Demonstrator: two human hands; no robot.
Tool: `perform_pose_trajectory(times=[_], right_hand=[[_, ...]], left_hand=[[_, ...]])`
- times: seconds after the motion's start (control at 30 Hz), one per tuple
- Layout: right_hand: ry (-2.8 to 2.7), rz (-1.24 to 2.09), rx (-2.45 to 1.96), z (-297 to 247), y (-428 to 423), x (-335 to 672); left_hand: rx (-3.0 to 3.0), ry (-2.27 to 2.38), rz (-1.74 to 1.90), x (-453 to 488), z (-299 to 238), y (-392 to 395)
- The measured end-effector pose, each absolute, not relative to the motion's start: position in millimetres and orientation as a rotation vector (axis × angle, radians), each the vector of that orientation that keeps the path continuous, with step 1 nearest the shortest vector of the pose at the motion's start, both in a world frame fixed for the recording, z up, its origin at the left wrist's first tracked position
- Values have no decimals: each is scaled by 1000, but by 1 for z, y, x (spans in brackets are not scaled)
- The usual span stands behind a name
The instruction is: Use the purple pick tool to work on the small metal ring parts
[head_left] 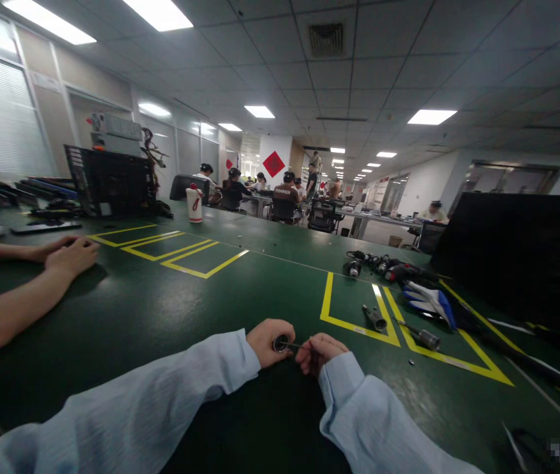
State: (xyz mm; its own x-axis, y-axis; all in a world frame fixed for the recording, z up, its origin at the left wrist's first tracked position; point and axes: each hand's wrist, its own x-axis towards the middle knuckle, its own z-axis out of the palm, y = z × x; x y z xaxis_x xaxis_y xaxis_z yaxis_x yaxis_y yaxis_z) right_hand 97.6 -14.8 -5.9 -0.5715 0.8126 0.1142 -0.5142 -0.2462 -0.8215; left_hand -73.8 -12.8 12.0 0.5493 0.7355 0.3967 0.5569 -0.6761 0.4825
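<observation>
Metal tool (283, 344) | left hand (266, 340), right hand (324, 353) both grasping it | green table (161, 309), yellow tape (328, 299) | office, ceiling lights (430, 117)

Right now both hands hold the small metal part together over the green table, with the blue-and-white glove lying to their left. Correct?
Wrong on the side: the head view shows the blue-and-white glove lying to their right, by the yellow tape. The rest stands: left hand and right hand hold the small metal part together over the green table.
</observation>
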Motion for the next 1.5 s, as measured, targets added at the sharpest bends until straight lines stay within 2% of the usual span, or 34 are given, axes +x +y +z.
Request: perform_pose_trajectory(times=[0.37, 0.63, 0.97, 1.3, 1.5], right_hand=[[-1252, 1649, -526, -5, -25, 94], [-1242, 1793, -527, -4, -15, 100], [-1303, 1595, -648, 3, -25, 101], [-1188, 1761, -477, -8, -18, 95], [-1219, 1734, -452, -7, -20, 96]], left_hand=[[2453, 1116, 888, -73, 11, -14], [2516, 1053, 814, -73, 12, -13], [2482, 1151, 840, -74, 12, -13], [2432, 1125, 951, -74, 15, -13], [2415, 1263, 1042, -73, 18, -16]])
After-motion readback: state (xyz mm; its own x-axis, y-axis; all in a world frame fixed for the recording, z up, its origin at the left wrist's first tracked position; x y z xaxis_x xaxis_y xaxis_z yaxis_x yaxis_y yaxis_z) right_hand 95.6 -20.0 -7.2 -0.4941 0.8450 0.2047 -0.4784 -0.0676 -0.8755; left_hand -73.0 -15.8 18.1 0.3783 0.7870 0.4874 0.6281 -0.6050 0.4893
